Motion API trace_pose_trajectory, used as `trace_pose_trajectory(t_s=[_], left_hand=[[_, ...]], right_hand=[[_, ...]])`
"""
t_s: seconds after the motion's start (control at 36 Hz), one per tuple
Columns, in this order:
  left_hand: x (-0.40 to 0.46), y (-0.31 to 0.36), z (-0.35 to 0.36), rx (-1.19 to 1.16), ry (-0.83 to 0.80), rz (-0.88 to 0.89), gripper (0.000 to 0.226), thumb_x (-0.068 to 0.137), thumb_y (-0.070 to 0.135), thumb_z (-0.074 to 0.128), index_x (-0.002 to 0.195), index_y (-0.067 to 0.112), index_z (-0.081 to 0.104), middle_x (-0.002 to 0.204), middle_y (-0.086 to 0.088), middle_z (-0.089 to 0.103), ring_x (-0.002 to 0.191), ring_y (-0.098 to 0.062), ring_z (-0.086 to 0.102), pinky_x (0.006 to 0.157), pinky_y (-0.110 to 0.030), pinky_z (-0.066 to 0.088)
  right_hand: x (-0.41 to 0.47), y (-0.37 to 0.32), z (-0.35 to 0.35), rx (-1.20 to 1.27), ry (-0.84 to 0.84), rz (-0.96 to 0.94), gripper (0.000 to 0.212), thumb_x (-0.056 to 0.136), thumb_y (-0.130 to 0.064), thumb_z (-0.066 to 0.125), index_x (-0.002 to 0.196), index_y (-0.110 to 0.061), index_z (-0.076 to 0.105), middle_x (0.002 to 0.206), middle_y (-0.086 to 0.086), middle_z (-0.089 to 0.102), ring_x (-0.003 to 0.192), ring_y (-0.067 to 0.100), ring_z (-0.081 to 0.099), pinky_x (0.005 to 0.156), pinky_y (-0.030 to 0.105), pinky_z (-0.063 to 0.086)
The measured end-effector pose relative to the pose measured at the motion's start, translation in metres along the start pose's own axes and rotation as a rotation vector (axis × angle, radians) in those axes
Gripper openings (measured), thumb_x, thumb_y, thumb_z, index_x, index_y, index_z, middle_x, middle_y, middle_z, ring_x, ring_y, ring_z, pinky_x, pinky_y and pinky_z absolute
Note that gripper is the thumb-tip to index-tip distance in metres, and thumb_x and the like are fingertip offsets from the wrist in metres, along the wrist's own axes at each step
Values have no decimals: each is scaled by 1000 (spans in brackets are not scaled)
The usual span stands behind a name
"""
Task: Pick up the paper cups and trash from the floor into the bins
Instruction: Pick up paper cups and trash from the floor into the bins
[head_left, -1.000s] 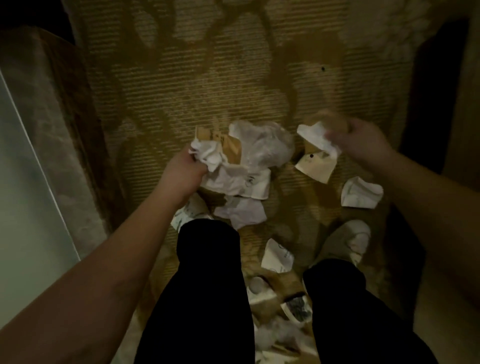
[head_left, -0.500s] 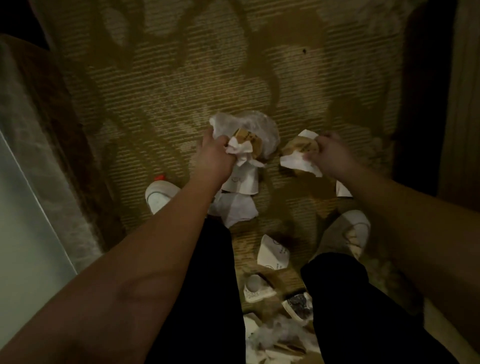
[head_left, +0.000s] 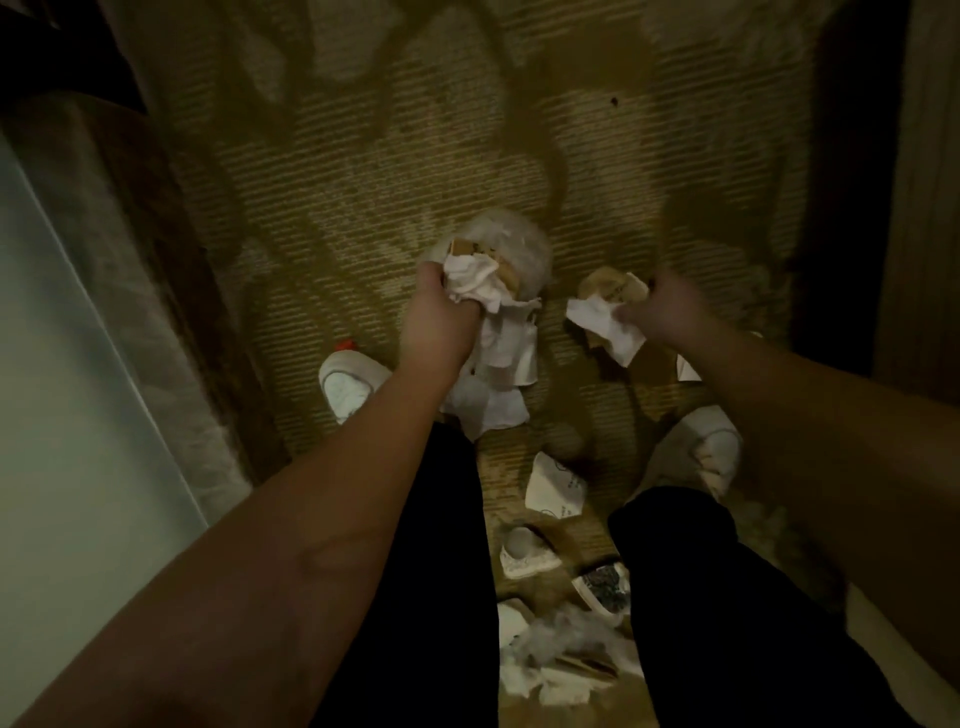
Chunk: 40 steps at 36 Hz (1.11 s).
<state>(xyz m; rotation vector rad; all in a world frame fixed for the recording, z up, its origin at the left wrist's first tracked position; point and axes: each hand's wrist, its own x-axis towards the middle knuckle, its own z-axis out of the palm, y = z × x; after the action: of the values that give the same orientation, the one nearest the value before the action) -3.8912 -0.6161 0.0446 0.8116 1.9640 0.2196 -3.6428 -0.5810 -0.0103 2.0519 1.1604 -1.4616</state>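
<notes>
Both hands full, prob. gathering as much as poss. per trip to the bins (none in view). Left hand: grip closed on a wad of crumpled white paper w/ brown card and filmy plastic. Right hand, blurred: grip pinches crushed brown/white paper. Flattened paper cups lie on the ribbed, patterned carpet btwn the shoes; more soft scraps by the bottom edge.

Carpet ahead lies open; crumpled cups litter the floor between both shoes.
</notes>
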Motion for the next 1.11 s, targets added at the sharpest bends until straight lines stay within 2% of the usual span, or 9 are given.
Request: trace_pose_trajectory(t_s=[0.06, 0.17, 0.25, 0.39, 0.56, 0.75, 0.83, 0.94, 1.11], left_hand=[[-10, 8, -14, -45, 3, -26, 33, 94, 17, 58, 126, 12, 52, 98, 6, 58, 85, -10, 53, 57, -19, 36], [-31, 28, -46, -151, 7, -113, 35, 91, 16, 63, 125, 17, 53, 98, 9, 56, 92, -12, 54, 75, -22, 39], [-49, 45, -74, -214, 18, -153, 39, 87, 17, 69, 122, 20, 53, 103, 7, 59, 99, -17, 58, 87, -30, 47], [-85, 85, -124, -360, 29, -218, 50, 79, 18, 71, 126, 17, 54, 110, 2, 65, 104, -21, 64, 95, -41, 53], [-131, 140, -184, -560, 26, -214, 46, 78, 14, 74, 120, 22, 55, 110, 0, 68, 99, -21, 68, 90, -48, 57], [-182, 195, -243, -724, 24, -196, 50, 81, 9, 71, 128, 19, 57, 116, -4, 69, 104, -25, 69, 90, -47, 57], [-206, 215, -270, -810, 34, -193, 49, 85, 5, 70, 131, 15, 56, 116, -6, 69, 103, -25, 69, 84, -43, 59], [-239, 238, -313, -880, 35, -189, 42, 86, 5, 71, 122, 21, 56, 115, -4, 68, 104, -24, 68, 91, -47, 57], [-289, 260, -377, -977, 20, -158, 52, 85, 3, 72, 133, 10, 53, 120, -12, 68, 103, -30, 70, 86, -52, 58]], right_hand=[[-16, -2, -7, 14, 6, -5, 69, 83, -27, 77, 141, -7, 46, 138, 16, 55, 122, 32, 55, 99, 41, 47], [-60, -12, -27, 130, 23, 4, 58, 88, -25, 72, 139, -12, 49, 135, 10, 58, 120, 28, 56, 89, 31, 44], [-97, -22, -48, 204, 36, 31, 58, 87, -30, 73, 138, -12, 51, 133, 9, 60, 117, 28, 58, 94, 36, 49], [-170, -50, -92, 347, 30, 70, 61, 85, -34, 75, 137, -13, 51, 126, 4, 60, 111, 24, 59, 97, 43, 51], [-255, -89, -152, 447, 15, 28, 64, 88, -34, 72, 143, -17, 44, 130, 4, 58, 113, 25, 60, 96, 45, 52], [-339, -134, -208, 481, 65, -16, 73, 79, -47, 75, 141, -23, 46, 125, -2, 61, 107, 20, 62, 97, 46, 52], [-378, -152, -224, 530, 78, -49, 67, 80, -44, 76, 138, -23, 50, 116, -4, 64, 102, 17, 65, 93, 43, 54], [-433, -179, -242, 568, 73, -86, 65, 81, -43, 76, 137, -22, 51, 115, -3, 66, 100, 18, 67, 92, 43, 56], [-503, -214, -257, 613, 63, -142, 73, 70, -47, 81, 134, -22, 54, 114, -2, 69, 101, 20, 69, 91, 44, 57]])
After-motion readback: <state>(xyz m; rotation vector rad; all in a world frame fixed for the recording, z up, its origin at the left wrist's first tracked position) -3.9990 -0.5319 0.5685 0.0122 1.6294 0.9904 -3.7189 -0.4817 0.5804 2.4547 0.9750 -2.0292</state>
